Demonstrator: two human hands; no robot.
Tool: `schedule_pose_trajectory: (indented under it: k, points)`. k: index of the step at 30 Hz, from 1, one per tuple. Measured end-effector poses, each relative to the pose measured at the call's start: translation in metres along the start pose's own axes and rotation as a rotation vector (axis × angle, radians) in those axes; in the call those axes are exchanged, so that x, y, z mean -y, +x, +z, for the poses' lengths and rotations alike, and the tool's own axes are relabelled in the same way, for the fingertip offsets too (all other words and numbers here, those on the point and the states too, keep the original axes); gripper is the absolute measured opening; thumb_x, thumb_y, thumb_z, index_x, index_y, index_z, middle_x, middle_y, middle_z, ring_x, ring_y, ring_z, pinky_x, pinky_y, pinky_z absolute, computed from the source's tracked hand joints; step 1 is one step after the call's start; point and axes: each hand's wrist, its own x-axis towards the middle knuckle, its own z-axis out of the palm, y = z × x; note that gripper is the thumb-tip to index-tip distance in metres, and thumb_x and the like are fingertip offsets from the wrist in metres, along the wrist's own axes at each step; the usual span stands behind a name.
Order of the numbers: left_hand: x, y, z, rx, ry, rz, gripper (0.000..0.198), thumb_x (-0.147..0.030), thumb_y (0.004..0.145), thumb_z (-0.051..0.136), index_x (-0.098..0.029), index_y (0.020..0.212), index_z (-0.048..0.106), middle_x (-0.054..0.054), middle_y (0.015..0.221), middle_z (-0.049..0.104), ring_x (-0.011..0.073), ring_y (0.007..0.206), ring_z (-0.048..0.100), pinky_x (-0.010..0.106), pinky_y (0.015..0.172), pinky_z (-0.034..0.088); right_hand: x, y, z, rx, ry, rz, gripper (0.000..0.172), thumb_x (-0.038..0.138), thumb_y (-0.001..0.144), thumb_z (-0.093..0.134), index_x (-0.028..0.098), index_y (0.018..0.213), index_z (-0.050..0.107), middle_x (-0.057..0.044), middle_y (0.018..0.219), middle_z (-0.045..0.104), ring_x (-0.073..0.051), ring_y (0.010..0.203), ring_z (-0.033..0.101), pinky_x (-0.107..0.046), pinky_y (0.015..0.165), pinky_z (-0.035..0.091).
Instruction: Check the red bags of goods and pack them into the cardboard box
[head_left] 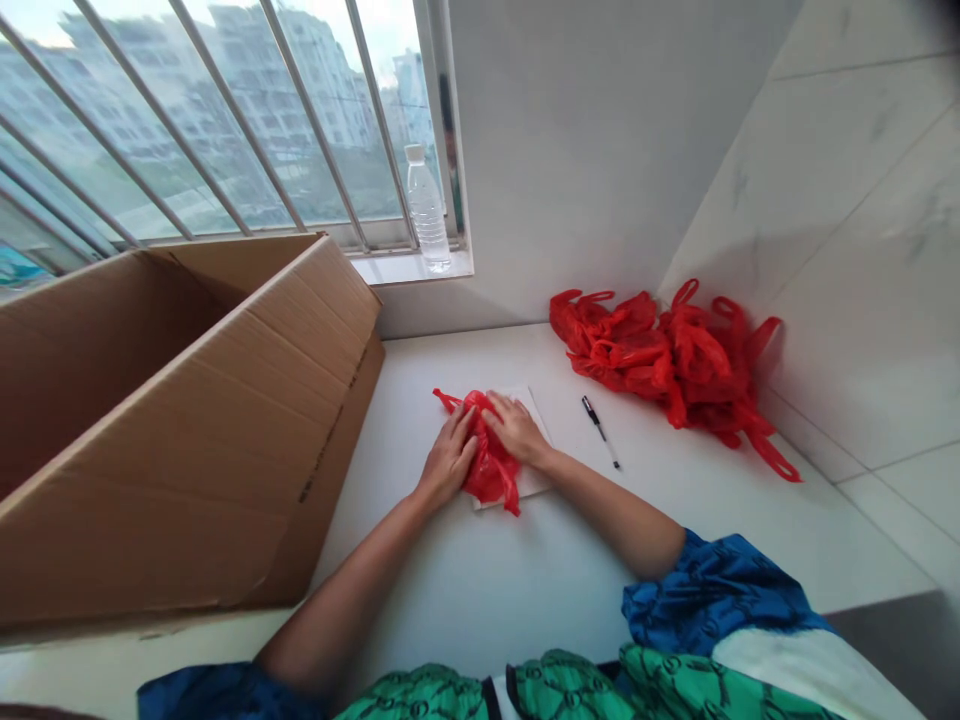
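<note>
A red plastic bag [491,468] and a red bag pile [637,352] stand out against a white table [480,585], brown carton [225,440] and black-patterned green-and-blue shirt [427,690].

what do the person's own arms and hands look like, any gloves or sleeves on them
The left hand and right hand wear no gloves, and no watch or bracelet shows. The forearms are bare below short blue sleeves; the right one clearly carries a dark pattern.

Around the view's centre, an open brown cardboard box [202,440] stood at nine o'clock, a clear white-capped plastic bottle [427,212] between eleven and twelve; a black-capped pen [601,432] lay at four.
</note>
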Motion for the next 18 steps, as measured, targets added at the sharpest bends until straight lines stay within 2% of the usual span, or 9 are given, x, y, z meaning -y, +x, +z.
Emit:
schedule_pose_trajectory:
  k: [3, 4, 5, 7, 9, 12, 15, 18]
  points:
    - [-0.01, 0.003, -0.017, -0.222, -0.044, -0.064, 0.044, -0.04, 0.099, 0.038, -0.021, 0.136, 0.052, 0.011, 0.138, 0.054, 0.0227, 0.13, 0.05, 0.043, 0.11, 0.042, -0.017, 0.014, -0.024, -0.249, 0.269, 0.106, 0.053, 0.052, 0.098, 0.033, 0.017, 0.127, 0.059, -0.013, 0.129, 0.063, -0.021, 0.113, 0.061, -0.034, 0.097, 0.047]
    - [-0.016, 0.006, -0.024, -0.246, -0.032, -0.083, 0.042, -0.041, 0.099, 0.038, -0.021, 0.133, 0.054, 0.01, 0.128, 0.06, 0.0221, 0.12, 0.057, 0.04, 0.103, 0.047, -0.023, 0.017, -0.031, -0.297, 0.299, 0.137, 0.053, 0.053, 0.098, 0.031, 0.016, 0.123, 0.06, -0.013, 0.118, 0.067, -0.02, 0.1, 0.065, -0.032, 0.087, 0.051]
    - [-0.024, 0.01, -0.03, -0.225, 0.001, -0.105, 0.04, -0.042, 0.099, 0.039, -0.022, 0.13, 0.056, 0.009, 0.118, 0.064, 0.0214, 0.109, 0.062, 0.037, 0.095, 0.05, -0.03, 0.02, -0.037, -0.321, 0.307, 0.164, 0.054, 0.053, 0.099, 0.028, 0.015, 0.12, 0.061, -0.011, 0.105, 0.069, -0.019, 0.087, 0.066, -0.03, 0.078, 0.052]
    - [-0.042, 0.02, -0.038, -0.067, 0.126, -0.155, 0.04, -0.046, 0.099, 0.038, -0.025, 0.127, 0.058, 0.006, 0.105, 0.069, 0.0214, 0.094, 0.066, 0.034, 0.083, 0.052, -0.04, 0.021, -0.043, -0.33, 0.317, 0.201, 0.056, 0.053, 0.099, 0.024, 0.014, 0.114, 0.062, -0.005, 0.08, 0.067, -0.016, 0.065, 0.06, -0.026, 0.064, 0.048]
    - [-0.058, 0.032, -0.038, 0.096, 0.309, -0.209, 0.045, -0.055, 0.098, 0.036, -0.028, 0.126, 0.057, 0.006, 0.106, 0.072, 0.0256, 0.093, 0.068, 0.036, 0.077, 0.051, -0.045, 0.019, -0.043, -0.328, 0.326, 0.205, 0.055, 0.054, 0.099, 0.026, 0.015, 0.107, 0.064, 0.0, 0.065, 0.06, -0.015, 0.058, 0.056, -0.025, 0.061, 0.044]
    - [-0.07, 0.045, -0.027, 0.233, 0.544, -0.257, 0.057, -0.066, 0.092, 0.041, -0.023, 0.127, 0.055, 0.012, 0.106, 0.072, 0.0332, 0.094, 0.068, 0.038, 0.074, 0.05, -0.045, 0.015, -0.041, -0.313, 0.324, 0.171, 0.048, 0.053, 0.098, 0.035, 0.018, 0.099, 0.067, 0.003, 0.059, 0.056, -0.014, 0.06, 0.056, -0.024, 0.065, 0.042]
    - [-0.069, 0.048, -0.022, 0.287, 0.615, -0.242, 0.05, -0.055, 0.089, 0.052, -0.021, 0.126, 0.055, 0.013, 0.104, 0.072, 0.0335, 0.092, 0.068, 0.037, 0.071, 0.05, -0.043, 0.013, -0.041, -0.312, 0.315, 0.146, 0.045, 0.051, 0.098, 0.038, 0.018, 0.097, 0.069, 0.004, 0.056, 0.054, -0.014, 0.058, 0.055, -0.024, 0.066, 0.041]
    - [-0.069, 0.035, -0.039, 0.235, 0.543, -0.222, 0.039, -0.037, 0.09, 0.051, -0.026, 0.127, 0.054, 0.007, 0.099, 0.072, 0.0274, 0.089, 0.068, 0.034, 0.071, 0.05, -0.045, 0.015, -0.042, -0.329, 0.316, 0.143, 0.046, 0.05, 0.098, 0.037, 0.018, 0.097, 0.069, 0.004, 0.057, 0.056, -0.014, 0.06, 0.057, -0.024, 0.066, 0.041]
